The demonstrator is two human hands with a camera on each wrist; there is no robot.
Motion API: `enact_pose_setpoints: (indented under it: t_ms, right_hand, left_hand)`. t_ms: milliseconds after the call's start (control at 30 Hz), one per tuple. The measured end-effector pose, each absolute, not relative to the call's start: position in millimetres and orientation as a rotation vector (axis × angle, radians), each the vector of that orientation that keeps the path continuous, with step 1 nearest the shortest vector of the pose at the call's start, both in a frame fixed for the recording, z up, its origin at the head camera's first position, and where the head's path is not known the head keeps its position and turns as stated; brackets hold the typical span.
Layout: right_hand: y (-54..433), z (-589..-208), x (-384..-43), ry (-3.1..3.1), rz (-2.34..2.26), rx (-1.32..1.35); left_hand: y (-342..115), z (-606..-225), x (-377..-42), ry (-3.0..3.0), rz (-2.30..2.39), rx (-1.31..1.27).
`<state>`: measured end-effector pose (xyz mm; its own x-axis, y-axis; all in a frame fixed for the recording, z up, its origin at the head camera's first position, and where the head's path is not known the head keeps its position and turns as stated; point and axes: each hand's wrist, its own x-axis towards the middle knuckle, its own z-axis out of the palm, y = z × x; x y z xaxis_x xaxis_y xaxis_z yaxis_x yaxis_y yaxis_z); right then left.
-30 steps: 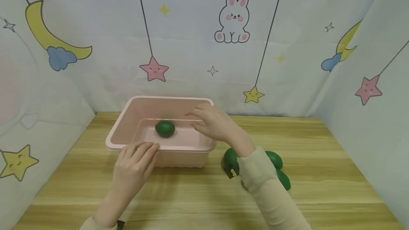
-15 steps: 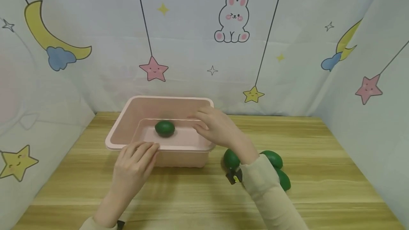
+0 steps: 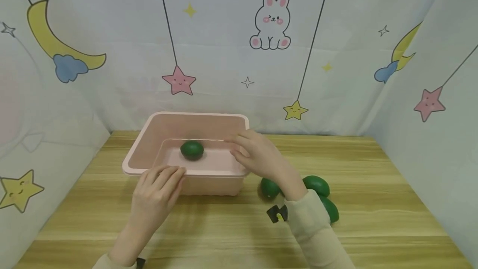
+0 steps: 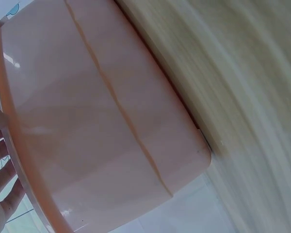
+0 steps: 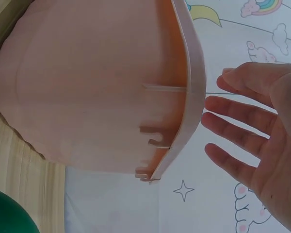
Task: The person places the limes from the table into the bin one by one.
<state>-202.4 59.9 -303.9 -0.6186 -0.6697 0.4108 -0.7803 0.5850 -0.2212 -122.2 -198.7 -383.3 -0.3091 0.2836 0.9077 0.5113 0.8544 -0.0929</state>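
Observation:
A pink plastic basin (image 3: pixel 209 184) stands at the back left of the table with one dark green oval fruit (image 3: pixel 192 150) on its floor. My left hand (image 3: pixel 154 190) holds the basin's near rim, fingers bent over it; in the left wrist view its fingertips (image 4: pixel 7 177) are at the rim. Over the basin's right rim hovers my right hand (image 3: pixel 257 152), its fingers loosely spread and nothing in them. The right wrist view shows those fingers (image 5: pixel 237 126) apart, beside the rim. Several more green fruits (image 3: pixel 316 186) lie right of the basin, partly behind my right forearm.
The wood-grain table (image 3: pixel 377 202) is enclosed by a pale printed cloth (image 3: pixel 224 53) at the back and sides. A small black piece (image 3: pixel 274 214) with a yellow mark shows beside the right sleeve (image 3: pixel 310 215).
My right hand has drawn back a little to the right and toward me, away from the basin's middle. The left hand, the basin and the fruits have stayed put.

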Motion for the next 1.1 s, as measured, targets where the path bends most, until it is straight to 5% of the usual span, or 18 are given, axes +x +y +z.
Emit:
enact_pose_setpoints:
  t_ms: [1100]
  right_hand:
    - [94.2,-336.0,-182.8,-2.523,0.718,1.021]
  left_hand:
    - [-198.1,-384.0,-121.5,-1.931,-0.262,-0.591]
